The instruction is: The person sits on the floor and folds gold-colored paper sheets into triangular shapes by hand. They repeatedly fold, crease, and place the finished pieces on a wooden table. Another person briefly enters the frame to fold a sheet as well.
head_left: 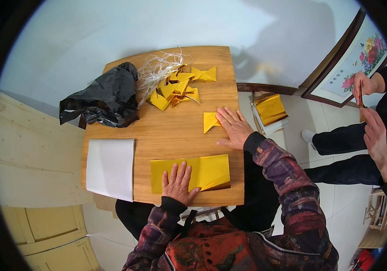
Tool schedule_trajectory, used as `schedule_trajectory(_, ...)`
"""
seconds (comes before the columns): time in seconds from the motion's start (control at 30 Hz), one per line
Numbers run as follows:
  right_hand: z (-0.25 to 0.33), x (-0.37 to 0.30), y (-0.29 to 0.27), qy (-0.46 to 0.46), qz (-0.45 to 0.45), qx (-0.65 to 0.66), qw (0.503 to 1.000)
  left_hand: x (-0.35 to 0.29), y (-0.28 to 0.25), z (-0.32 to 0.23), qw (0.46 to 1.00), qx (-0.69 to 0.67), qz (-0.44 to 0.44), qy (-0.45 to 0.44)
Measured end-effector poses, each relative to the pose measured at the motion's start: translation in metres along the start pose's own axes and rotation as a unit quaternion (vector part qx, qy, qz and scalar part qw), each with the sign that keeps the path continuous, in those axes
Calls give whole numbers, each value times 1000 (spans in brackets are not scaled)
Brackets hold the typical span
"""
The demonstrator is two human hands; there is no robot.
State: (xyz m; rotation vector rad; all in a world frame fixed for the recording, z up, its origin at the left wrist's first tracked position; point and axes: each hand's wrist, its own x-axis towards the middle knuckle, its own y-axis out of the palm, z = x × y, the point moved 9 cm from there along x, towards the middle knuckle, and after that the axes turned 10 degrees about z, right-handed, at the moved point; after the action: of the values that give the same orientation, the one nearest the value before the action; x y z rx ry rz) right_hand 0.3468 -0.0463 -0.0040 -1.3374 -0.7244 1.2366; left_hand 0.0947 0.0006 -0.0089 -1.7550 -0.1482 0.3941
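My left hand [179, 183] lies flat with fingers spread on a sheet of gold foil paper [214, 168], which has a crease across its middle and a slightly lifted lower right part. Farther off, near the table's right edge, my right hand [235, 128] rests with its fingers out over a small folded gold paper piece [210, 121]. Its right part is hidden under my fingers. Beyond both hands, several folded gold paper pieces [175, 88] lie heaped at the back of the table.
Strips of clear plastic [159, 67] and a black plastic bag [107, 97] sit at the back left of the wooden table [171, 135]. A white folded sheet [111, 167] lies at left. On the right, another person's hands [374, 126] hold something thin near stacked gold paper [271, 109].
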Motion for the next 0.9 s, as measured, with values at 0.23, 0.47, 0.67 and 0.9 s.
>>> schedule_trajectory(0.23,4,2,8,95,-14,28,995,-1,2,1,1000,-5,-4,1)
schedule_trajectory(0.47,-48,-38,9,130,-274,532,791,1,1,1,1000,-4,-15,5)
schedule_trajectory(0.67,-74,-161,49,139,-410,702,565,4,9,6,999,-39,3,-13)
schedule_trajectory(0.9,-59,-272,-67,76,-506,559,652,5,11,11,995,-73,62,-35)
